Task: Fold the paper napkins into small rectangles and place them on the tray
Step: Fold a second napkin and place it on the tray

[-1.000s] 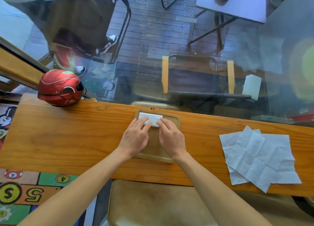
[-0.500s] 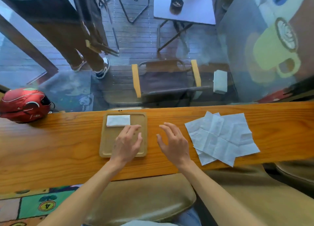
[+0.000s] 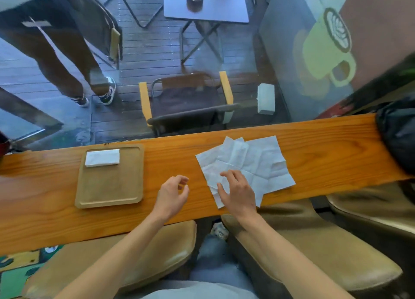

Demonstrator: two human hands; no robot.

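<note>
A tan wooden tray [image 3: 110, 186] lies on the long wooden counter [image 3: 45, 199], left of centre. One folded white napkin [image 3: 102, 157] rests in the tray's far left corner. To the right, a loose pile of unfolded white napkins [image 3: 258, 161] is spread on the counter. My right hand [image 3: 235, 190] lies on the pile's near left corner, fingers spread and touching the top sheet. My left hand [image 3: 173, 195] hovers over bare counter between tray and pile, fingers loosely curled, holding nothing.
A dark bag [image 3: 397, 134] sits at the counter's right end. Tan stool seats [image 3: 314, 242] stand below the near edge. Behind the counter is a glass pane; beyond it, a chair [image 3: 186, 101], a small table [image 3: 206, 4] and a person's legs [image 3: 67, 62].
Both hands left the folded napkin on the tray and moved right. My right hand now rests on the unfolded pile, my left hand is off the tray. The view shifted right.
</note>
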